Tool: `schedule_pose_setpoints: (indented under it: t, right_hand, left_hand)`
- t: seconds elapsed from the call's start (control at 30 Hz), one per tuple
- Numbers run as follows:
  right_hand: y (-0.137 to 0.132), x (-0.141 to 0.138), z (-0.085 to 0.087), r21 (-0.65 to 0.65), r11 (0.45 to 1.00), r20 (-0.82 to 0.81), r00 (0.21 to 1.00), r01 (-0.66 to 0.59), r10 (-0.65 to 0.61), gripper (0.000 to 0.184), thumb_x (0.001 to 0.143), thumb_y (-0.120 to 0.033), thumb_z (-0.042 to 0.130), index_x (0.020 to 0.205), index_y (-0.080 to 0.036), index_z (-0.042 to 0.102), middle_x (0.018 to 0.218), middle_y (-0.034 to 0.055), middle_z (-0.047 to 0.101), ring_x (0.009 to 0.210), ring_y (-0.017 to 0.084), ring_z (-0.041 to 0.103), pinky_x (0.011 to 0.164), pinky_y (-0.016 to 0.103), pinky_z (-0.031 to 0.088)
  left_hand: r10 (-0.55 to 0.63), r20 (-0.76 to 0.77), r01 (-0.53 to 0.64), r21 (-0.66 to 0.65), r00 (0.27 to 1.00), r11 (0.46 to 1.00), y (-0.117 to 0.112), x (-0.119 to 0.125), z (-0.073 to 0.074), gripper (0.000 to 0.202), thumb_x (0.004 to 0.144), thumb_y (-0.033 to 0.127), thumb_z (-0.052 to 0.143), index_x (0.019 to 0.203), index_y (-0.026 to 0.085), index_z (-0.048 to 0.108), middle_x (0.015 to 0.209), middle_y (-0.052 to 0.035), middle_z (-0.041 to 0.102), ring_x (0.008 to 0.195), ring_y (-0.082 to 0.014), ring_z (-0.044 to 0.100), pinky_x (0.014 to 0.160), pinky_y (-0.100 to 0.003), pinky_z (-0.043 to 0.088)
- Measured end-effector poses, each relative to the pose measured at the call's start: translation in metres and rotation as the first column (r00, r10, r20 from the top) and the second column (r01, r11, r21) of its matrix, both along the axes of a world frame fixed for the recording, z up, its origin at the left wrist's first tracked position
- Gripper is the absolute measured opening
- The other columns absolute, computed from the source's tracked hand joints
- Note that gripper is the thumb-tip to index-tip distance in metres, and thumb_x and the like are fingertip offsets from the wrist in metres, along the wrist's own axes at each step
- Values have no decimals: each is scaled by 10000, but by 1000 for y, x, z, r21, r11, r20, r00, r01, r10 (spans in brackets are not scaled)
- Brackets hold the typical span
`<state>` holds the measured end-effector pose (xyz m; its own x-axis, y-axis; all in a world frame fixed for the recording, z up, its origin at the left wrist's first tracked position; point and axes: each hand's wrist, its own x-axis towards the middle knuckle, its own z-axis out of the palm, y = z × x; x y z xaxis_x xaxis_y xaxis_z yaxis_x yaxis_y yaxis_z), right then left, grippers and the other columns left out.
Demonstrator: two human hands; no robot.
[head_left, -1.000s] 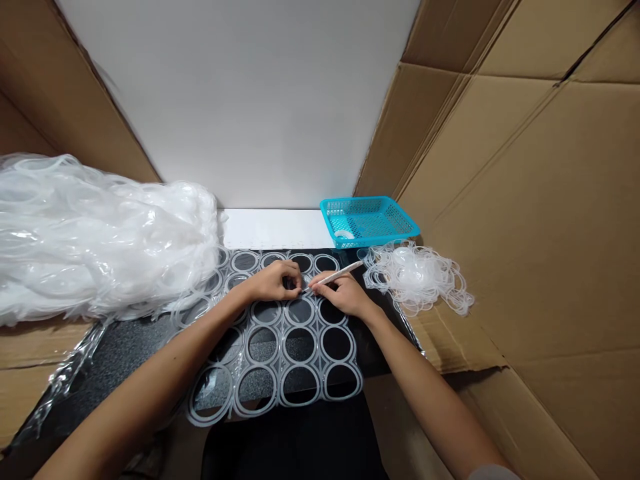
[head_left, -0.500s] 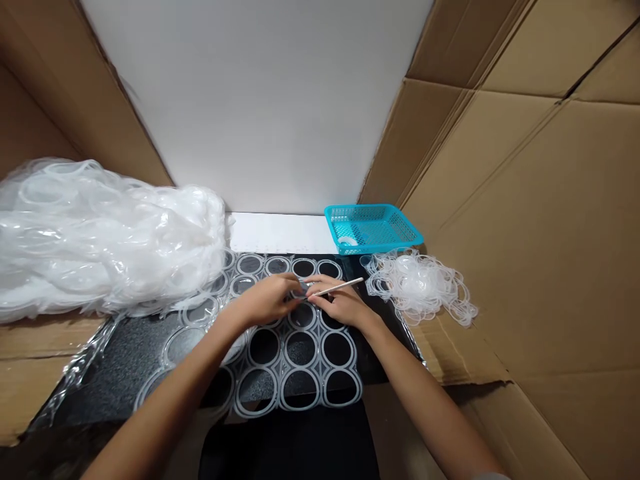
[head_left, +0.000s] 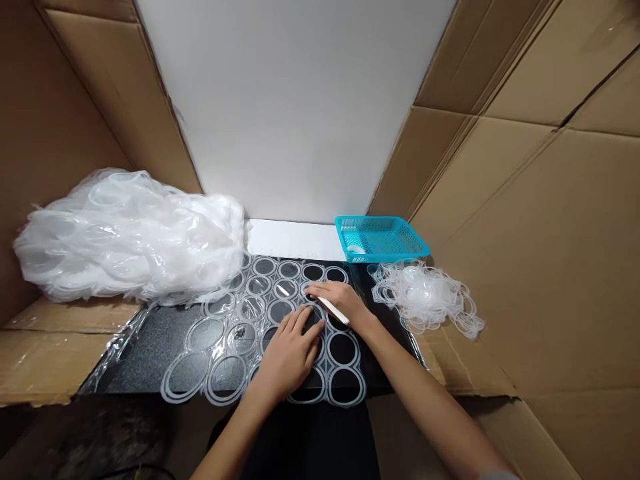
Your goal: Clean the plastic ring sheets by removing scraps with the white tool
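Observation:
A clear plastic sheet of joined rings [head_left: 227,380] lies across the black tabletop, with rows of round openings edged in whitish rims. My left hand [head_left: 295,347] rests flat on the sheet, its fingers stretched forward and a little apart over the middle rings. Just ahead and to the right, my right hand [head_left: 340,300] is closed around a slim white stick-like tool [head_left: 334,311]. The tool slants toward me. Its tip end is hidden by the fingers, which touch the sheet near the ring rims.
A large heap of clear ring sheets [head_left: 135,240] stands on the left. On the right lies a tangled pile of ring offcuts [head_left: 425,293]. Behind it sits a turquoise basket [head_left: 387,259] with a white ring piece inside. Cardboard walls [head_left: 540,253] close in both sides.
My left hand has drawn back toward me and flattened on the sheet. My right hand keeps the tool, whose free end has swung down toward me. The view has shifted slightly.

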<state>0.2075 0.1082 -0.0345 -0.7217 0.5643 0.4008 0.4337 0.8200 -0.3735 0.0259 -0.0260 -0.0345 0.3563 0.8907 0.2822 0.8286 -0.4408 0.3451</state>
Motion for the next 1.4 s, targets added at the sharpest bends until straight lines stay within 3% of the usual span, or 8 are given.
schedule_pose_setpoints:
  t: [0.2,0.33,0.47,0.57,0.73,0.87,1.13,1.4]
  right_hand:
    - [38,-2,25,-22,983,-184,966,180,-181,309,1028,-223,512,1224,-238,751,1277,94,752,1210,275,698,1067,446,519]
    - [45,16,49,-122,918,-464,796,378,-389,345,1040,-403,496,1167,-235,769,1219,94,768,1115,275,726,1035,435,544]
    - [24,73,57,-353,735,-478,565,578,-673,496,995,-578,511,1064,-173,789,981,137,798,866,283,759,876,407,573]
    - [0,128,53,-469,607,-289,538,641,-792,578,932,-653,557,996,-133,801,893,160,788,785,287,740,788,394,566]
    - [-38,176,48,-399,614,-326,521,681,-789,607,907,-712,564,974,-159,805,1137,170,750,827,257,688,751,368,555]
    - [-65,134,45,-550,654,-299,608,520,-735,537,943,-651,571,1043,-175,800,928,112,756,738,236,662,672,345,545]
    - [-79,-6,18,-585,809,-343,889,49,-302,162,930,-358,698,911,-227,791,972,46,780,961,222,716,940,350,534]
    - [-76,-9,5,-600,795,-362,856,91,-370,252,945,-421,655,870,-192,728,881,55,755,813,205,696,769,312,539]
  left_hand:
    - [-5,37,5,5,999,1000,-1,-3,3,355,1015,231,531,1343,285,653,1528,-106,549,1470,-327,462,1174,-562,460]
    - [-15,104,13,14,994,1000,-2,-7,2,348,1006,243,544,1334,293,649,1520,-81,562,1460,-327,475,1171,-566,471]
    - [-49,168,43,35,985,998,1,-12,2,272,1005,260,541,1236,275,684,1477,-95,590,1421,-337,513,1151,-590,477]
    - [-84,242,77,36,967,996,2,-15,6,216,1013,278,526,1139,282,702,1416,-90,624,1342,-320,573,1106,-560,510]
    - [-111,334,97,57,936,994,-5,-18,16,200,1024,280,499,1085,301,688,1251,-78,689,1180,-289,643,992,-483,553]
    - [-47,278,41,27,959,999,-21,-18,15,182,1009,295,522,1076,300,691,1189,-81,701,1094,-300,658,915,-490,568]
    - [11,173,-24,73,985,997,-41,-17,-5,239,987,243,551,1172,274,699,1256,-81,697,1130,-292,661,938,-475,565]
    - [67,108,-74,56,992,996,-42,-8,3,266,984,186,529,1195,239,683,1356,-73,675,1215,-291,617,972,-479,526]
